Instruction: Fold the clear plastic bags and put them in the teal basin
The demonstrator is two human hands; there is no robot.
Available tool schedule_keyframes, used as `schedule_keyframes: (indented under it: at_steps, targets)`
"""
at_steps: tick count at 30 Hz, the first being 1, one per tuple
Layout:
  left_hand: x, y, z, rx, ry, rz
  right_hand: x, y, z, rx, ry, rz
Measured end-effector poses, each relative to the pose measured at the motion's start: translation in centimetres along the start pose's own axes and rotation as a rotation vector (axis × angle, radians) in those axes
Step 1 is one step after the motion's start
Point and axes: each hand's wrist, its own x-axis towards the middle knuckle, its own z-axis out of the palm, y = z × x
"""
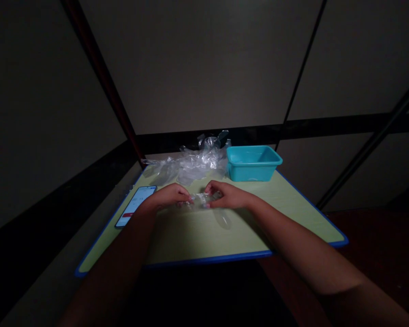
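Note:
Between my two hands is a piece of thin, clear plastic (200,199), held just above the table top. My left hand (170,195) pinches its left side, thumb and fingers closed on it. My right hand (231,195) grips the other side between thumb and curled fingers. A see-through, rounded end hangs below my right hand toward the table. The exact kind of this plastic piece is hard to make out in the dim light. Beyond my hands lies a pile of crumpled clear plastic (202,163).
A turquoise plastic basin (252,171) stands at the table's back right. A phone with a lit screen (134,206) lies at the left edge. The pale yellow table (191,240) has a blue rim, and a panelled wall (207,68) rises close behind it.

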Motion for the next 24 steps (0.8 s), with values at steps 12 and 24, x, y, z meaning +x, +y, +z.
schedule_keyframes:
  at_steps: [12, 24]
  targets:
    - [0.1, -0.4, -0.2, -0.052, 0.002, 0.042, 0.1, -0.4, -1.5, -0.275, -0.11, 0.174]
    - [0.3, -0.9, -0.4, -0.072, -0.057, 0.055, -0.1, 0.6, -3.4, -0.385, -0.229, 0.439]
